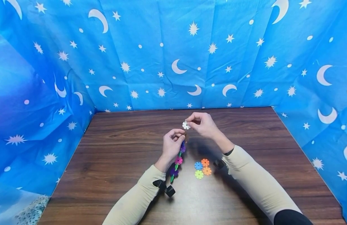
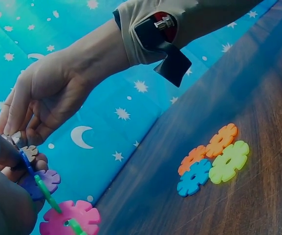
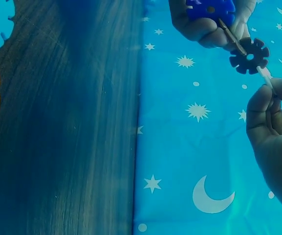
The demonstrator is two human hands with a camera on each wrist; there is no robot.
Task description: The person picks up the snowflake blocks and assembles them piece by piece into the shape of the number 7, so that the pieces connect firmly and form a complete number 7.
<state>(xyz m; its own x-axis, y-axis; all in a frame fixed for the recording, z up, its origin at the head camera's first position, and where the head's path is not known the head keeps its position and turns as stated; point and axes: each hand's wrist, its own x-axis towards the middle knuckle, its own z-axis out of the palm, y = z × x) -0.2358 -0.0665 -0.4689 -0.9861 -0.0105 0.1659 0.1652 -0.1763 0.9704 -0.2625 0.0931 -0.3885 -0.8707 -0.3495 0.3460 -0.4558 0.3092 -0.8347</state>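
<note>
A chain of notched plastic flower discs hangs below my left hand (image 1: 170, 146), which pinches it near its upper end. Purple, green and pink discs (image 1: 178, 160) make up the hanging part. Beyond the left fingers, the right wrist view shows a blue disc (image 3: 202, 11), a brown disc seen edge-on and a dark disc (image 3: 241, 59). My right hand (image 1: 205, 126) pinches a white disc (image 1: 185, 126) between thumb and fingertips. Its edge meets a slot side of the dark disc in the right wrist view.
On the brown wooden table (image 1: 120, 150) lie a blue disc (image 1: 197, 167), two orange discs (image 1: 203, 163) and a yellow-green disc (image 1: 198, 176), close together right of the chain. A blue cloth (image 1: 151, 78) with moons and stars stands around the table.
</note>
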